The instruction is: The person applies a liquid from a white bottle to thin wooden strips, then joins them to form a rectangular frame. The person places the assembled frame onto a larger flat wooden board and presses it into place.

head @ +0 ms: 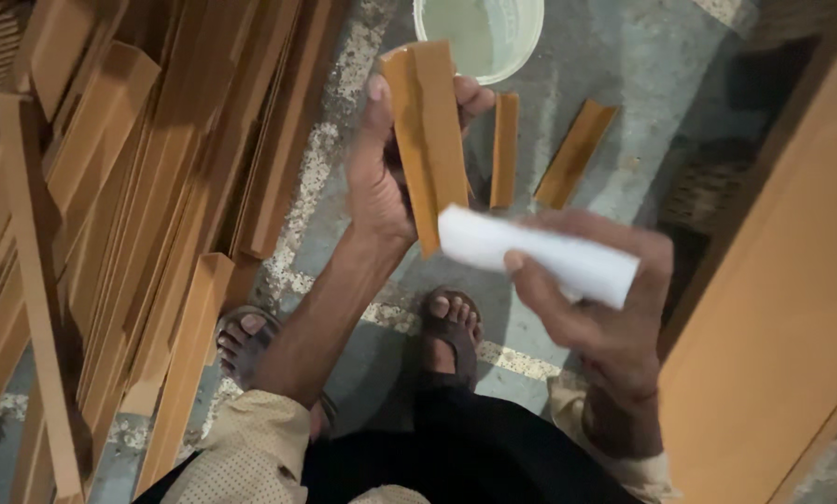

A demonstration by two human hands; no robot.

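My left hand (381, 173) grips a short orange-brown wooden strip (428, 131), held upright in front of me. A folded white piece of sheet material (540, 254) is pinched in my right hand (605, 308), and its left end touches the lower edge of the strip. Both hands hover above the grey floor, over my sandalled feet (451, 327).
Two similar short strips, one (504, 149) and another (575, 154), lie on the floor beyond my hands. A pale round bucket (521, 37) with light liquid stands at the top. Long wooden boards (138, 233) are stacked at the left, and a large orange panel (782, 308) stands at the right.
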